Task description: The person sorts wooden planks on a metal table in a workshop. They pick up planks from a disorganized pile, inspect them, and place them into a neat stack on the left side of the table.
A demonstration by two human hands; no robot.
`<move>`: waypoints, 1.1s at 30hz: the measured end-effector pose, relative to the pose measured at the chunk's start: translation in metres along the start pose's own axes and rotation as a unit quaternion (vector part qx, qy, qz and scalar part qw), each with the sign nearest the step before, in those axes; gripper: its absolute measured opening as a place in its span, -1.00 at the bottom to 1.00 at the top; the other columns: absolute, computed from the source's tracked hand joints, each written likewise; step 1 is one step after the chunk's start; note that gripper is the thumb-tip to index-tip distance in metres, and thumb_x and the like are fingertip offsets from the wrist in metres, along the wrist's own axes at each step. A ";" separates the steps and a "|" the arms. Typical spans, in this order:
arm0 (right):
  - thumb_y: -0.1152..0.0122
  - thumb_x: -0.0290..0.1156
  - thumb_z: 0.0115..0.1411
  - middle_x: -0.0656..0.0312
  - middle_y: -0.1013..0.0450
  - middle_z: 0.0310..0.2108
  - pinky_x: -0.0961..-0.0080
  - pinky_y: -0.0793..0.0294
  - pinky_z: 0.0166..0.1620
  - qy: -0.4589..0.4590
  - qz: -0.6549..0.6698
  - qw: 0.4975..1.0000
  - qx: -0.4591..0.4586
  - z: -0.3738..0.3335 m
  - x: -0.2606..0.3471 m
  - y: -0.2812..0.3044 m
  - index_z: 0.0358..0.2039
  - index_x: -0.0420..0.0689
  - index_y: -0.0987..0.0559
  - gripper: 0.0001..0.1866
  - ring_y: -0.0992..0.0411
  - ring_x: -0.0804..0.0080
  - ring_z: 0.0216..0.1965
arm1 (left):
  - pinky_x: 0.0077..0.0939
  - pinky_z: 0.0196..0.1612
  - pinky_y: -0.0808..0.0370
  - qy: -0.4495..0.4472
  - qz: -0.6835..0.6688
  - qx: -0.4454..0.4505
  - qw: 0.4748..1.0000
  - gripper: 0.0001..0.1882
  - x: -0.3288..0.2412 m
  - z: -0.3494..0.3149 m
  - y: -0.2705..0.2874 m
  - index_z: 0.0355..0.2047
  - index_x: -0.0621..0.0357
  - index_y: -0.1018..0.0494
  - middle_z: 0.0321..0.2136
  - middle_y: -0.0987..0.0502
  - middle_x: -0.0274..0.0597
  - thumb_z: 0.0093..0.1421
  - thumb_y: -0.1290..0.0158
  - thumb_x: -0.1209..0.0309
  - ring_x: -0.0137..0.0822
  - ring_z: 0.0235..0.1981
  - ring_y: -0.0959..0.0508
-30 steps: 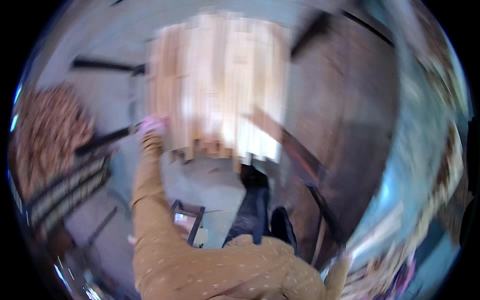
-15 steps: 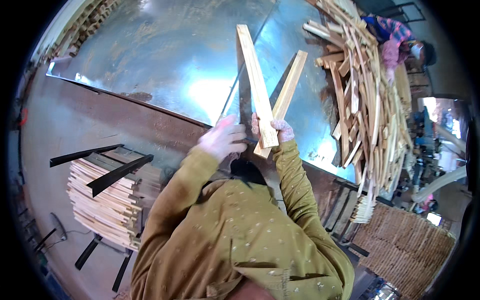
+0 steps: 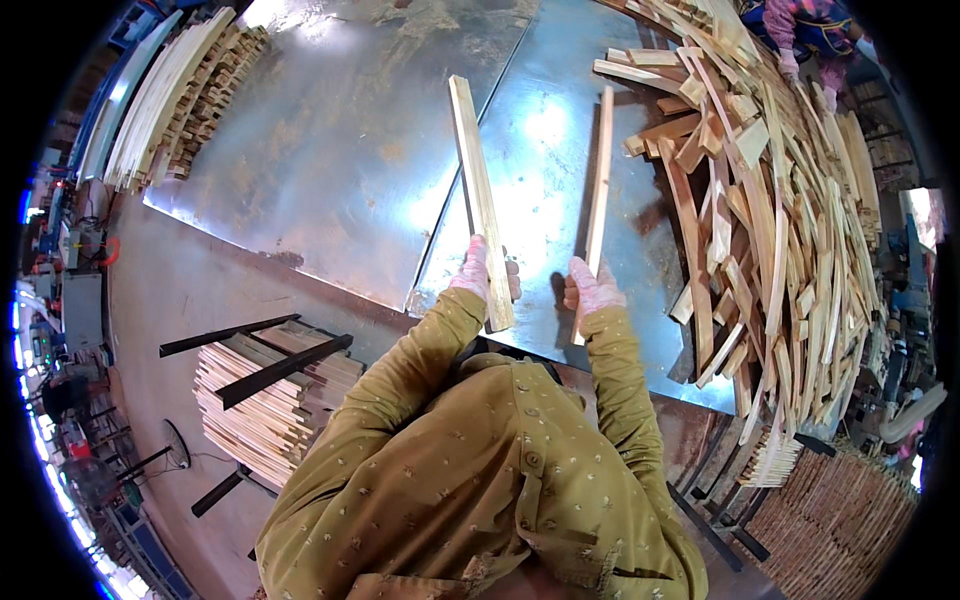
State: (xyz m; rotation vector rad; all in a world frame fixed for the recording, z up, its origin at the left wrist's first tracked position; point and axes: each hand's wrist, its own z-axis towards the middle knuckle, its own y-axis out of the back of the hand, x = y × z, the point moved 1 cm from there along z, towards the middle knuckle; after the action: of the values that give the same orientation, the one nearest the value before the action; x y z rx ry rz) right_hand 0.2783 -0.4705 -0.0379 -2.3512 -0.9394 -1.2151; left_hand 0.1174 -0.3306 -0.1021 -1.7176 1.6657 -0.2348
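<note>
My left hand (image 3: 478, 272), in a pale glove, is closed round the lower part of a long wooden strip (image 3: 470, 160) that points away from me over the metal-topped table. A second, narrower-looking strip of wood (image 3: 601, 170) is gripped near its lower end by my right hand (image 3: 592, 287), gloved too. The two strips are apart, roughly side by side, with the shiny metal tabletop (image 3: 545, 190) beneath them. Part of the fingers of each hand is hidden behind the wood.
A large loose heap of wooden strips (image 3: 770, 230) covers the table's right side. Neatly stacked strips (image 3: 170, 110) lie at the far left. Left of me stands a black-armed rack (image 3: 270, 375) holding strips (image 3: 250, 405). Another person (image 3: 800, 35) is beyond the heap.
My left hand, empty before, now holds one strip. The two strips, earlier both in my right hand and crossing, are now separated, one in each hand. My view has shifted.
</note>
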 end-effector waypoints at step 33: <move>0.05 0.03 0.32 -0.02 -0.30 0.24 0.31 -0.19 0.29 0.405 -0.377 0.759 -0.344 0.168 0.387 0.297 0.30 -0.16 -0.26 -0.32 -0.27 0.12 0.26 | -0.20 0.05 -0.40 -0.444 0.665 -0.013 0.601 -0.35 -0.226 0.063 -0.295 0.16 0.15 -0.30 -0.05 -0.52 0.12 0.22 0.00 -0.04 0.08 0.00 -0.50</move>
State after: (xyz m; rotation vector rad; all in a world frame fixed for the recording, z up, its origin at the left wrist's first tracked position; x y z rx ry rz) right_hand 0.7435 -0.4374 0.1817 -1.3810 -1.2426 -2.9826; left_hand 0.3555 -0.1264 0.1066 -0.0380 1.5879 1.1558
